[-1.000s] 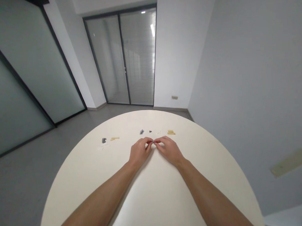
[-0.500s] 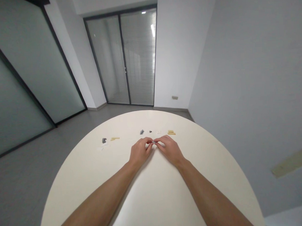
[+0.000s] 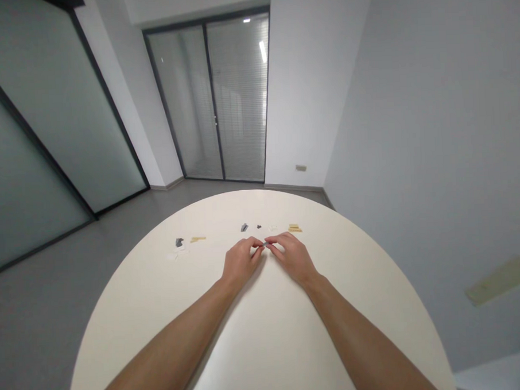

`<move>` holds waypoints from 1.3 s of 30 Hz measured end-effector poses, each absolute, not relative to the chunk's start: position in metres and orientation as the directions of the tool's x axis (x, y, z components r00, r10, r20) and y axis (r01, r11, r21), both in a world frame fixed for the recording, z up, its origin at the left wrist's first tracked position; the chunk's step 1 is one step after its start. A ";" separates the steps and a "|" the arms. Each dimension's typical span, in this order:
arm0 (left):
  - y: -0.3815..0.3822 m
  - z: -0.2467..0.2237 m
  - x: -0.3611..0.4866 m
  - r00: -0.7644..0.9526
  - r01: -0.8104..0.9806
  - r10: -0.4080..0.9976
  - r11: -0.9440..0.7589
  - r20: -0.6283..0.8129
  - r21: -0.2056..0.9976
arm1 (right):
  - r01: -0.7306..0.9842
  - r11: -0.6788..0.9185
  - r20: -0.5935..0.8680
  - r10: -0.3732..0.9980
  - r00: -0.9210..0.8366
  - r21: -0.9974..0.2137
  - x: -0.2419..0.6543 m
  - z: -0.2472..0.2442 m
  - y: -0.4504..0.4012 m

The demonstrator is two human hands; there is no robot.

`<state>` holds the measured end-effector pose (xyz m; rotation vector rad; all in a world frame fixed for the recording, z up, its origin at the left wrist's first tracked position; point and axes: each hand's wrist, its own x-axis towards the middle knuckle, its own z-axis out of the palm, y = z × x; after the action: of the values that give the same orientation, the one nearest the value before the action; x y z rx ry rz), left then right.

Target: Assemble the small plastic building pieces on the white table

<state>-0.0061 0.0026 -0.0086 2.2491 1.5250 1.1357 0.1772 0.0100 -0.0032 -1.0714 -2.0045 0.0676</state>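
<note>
My left hand (image 3: 242,260) and my right hand (image 3: 292,257) meet fingertip to fingertip over the middle of the white round table (image 3: 266,344). Between their pinched fingers is a small grey piece (image 3: 265,243), mostly covered by the fingertips. Just beyond my left hand lies a grey part (image 3: 244,227), with a small dark part (image 3: 258,226) to its right. Tan strips (image 3: 295,228) lie past my right hand. Farther left are a dark grey part (image 3: 179,242) and more tan strips (image 3: 197,239).
Small white pieces (image 3: 273,228) lie near the right tan strips, and others (image 3: 180,253) lie at the left. The table's curved far edge stands before a glass door (image 3: 239,104). A grey-white wall (image 3: 448,152) rises on the right.
The small grey piece shows a little more between the fingertips, which have shifted slightly. Both arms are nearly where they were.
</note>
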 end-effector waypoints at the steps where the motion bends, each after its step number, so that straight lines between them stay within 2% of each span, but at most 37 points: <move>1: 0.003 -0.009 -0.006 0.172 0.715 0.860 -0.445 0.481 0.539 | 0.658 0.638 0.652 0.702 -0.285 -0.400 0.177 -0.003 0.010; 39: 0.002 -0.007 -0.005 0.196 0.669 0.863 -0.465 0.465 0.580 | 0.609 0.655 0.640 0.710 -0.294 -0.447 0.177 -0.003 0.009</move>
<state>-0.0045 0.0022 -0.0066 2.2228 1.4618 1.1288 0.1771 0.0087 -0.0029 -1.0261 -2.0023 0.1460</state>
